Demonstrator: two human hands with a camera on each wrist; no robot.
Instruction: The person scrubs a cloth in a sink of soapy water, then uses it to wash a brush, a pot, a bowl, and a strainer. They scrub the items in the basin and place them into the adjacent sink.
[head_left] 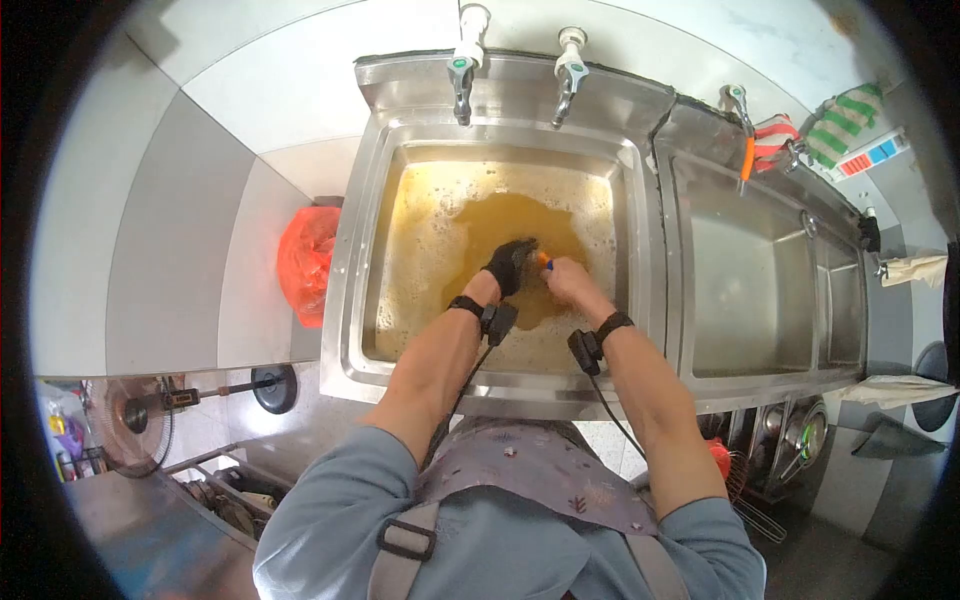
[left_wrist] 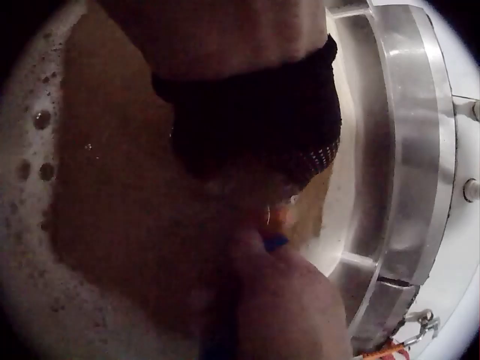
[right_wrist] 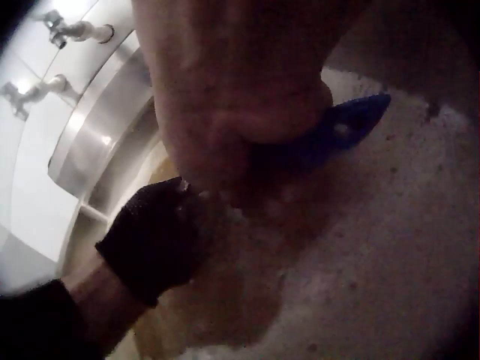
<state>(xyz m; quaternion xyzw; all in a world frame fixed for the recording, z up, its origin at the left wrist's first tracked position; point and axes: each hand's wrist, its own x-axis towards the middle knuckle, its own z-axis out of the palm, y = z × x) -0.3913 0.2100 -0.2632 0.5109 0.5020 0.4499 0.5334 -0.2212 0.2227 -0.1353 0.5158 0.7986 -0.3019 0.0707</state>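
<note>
My left hand (head_left: 512,264), in a black glove, reaches into brown, foamy water in a steel sink (head_left: 345,300); its fingers are under the surface and what they touch is hidden. Close beside it on the right, my bare right hand (head_left: 570,280) grips a tool with an orange part (head_left: 543,259). The right wrist view shows its blue handle (right_wrist: 360,124) sticking out behind the palm of the right hand (right_wrist: 225,142). The tool's far end is under water near the gloved hand (right_wrist: 154,240).
Two taps (head_left: 461,85) (head_left: 567,85) stand over the sink's back edge. A second basin (head_left: 735,290) adjoins on the right, with an orange-tipped tap (head_left: 747,158) above. A red plastic bag (head_left: 308,265) is at the left, and striped cloths (head_left: 843,124) hang at the back right.
</note>
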